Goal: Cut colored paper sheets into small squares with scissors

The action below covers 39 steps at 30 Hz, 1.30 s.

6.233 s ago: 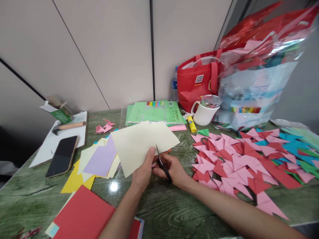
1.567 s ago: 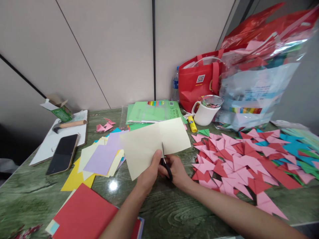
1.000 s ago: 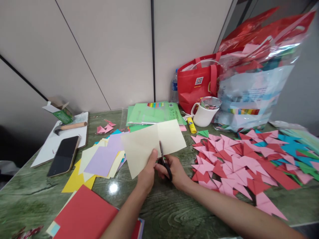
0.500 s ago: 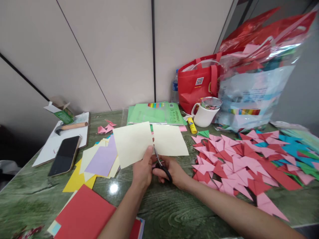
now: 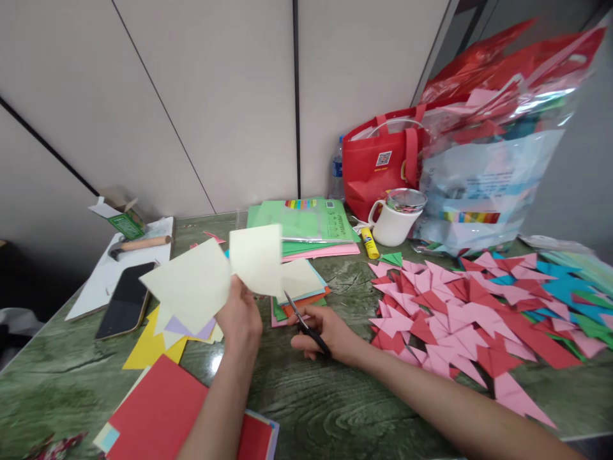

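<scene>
My left hand [image 5: 241, 314] pinches cream paper, a larger piece [image 5: 191, 281] on its left and a smaller piece [image 5: 256, 259] on its right; whether they are fully separate at the fingers cannot be seen. My right hand [image 5: 323, 332] is closed around black-handled scissors [image 5: 306, 326], blades pointing up and left, apart from the paper in my left hand. Just beyond the blade tips lies a small stack of coloured paper [image 5: 301, 281], cream on top with blue, orange, green and pink edges below. Below the larger piece are yellow sheets [image 5: 153, 345] and a partly covered purple sheet [image 5: 186, 327].
Red paper [image 5: 158, 402] lies front left, beside a phone [image 5: 125, 300] and a hammer [image 5: 143, 243]. Green paper packs [image 5: 297, 220], a glue stick [image 5: 369, 243] and a white mug [image 5: 395, 223] stand behind. Folded pink and red pieces [image 5: 445, 300] cover the right, before bags [image 5: 488, 172].
My left hand has moved left with the cream paper, away from the scissors. The paper stack beneath has come into view. My right hand has stayed nearly in place with the scissors.
</scene>
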{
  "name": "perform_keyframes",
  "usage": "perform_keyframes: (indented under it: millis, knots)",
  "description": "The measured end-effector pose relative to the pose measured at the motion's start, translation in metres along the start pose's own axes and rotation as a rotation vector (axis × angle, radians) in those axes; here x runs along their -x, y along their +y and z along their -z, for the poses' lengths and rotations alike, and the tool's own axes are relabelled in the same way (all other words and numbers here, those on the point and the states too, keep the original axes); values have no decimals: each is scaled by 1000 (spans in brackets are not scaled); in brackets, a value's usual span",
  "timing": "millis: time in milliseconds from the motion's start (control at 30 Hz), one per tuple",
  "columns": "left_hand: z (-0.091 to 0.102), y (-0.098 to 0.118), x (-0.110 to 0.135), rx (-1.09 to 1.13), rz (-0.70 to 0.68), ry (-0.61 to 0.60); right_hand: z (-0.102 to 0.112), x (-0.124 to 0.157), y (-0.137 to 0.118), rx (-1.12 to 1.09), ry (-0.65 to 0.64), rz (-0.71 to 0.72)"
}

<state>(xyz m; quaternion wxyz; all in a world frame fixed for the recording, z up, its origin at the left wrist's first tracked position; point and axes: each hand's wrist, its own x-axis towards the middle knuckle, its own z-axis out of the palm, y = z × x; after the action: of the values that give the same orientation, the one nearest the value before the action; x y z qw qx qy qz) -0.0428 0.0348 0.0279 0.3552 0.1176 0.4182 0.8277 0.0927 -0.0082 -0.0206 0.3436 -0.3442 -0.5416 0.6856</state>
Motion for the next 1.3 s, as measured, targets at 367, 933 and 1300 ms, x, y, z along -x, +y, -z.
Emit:
perform_keyframes:
  millis: [367,933,1300]
  knots:
    - [11,4,-28,1,11,374,0,-1,1,-31,74,33]
    - [7,-3,-4,-8,549,9,-3,0,-5,-92,202,110]
    - [18,-23,12,-846,-241,-756,2,-1,-3,-170,572,318]
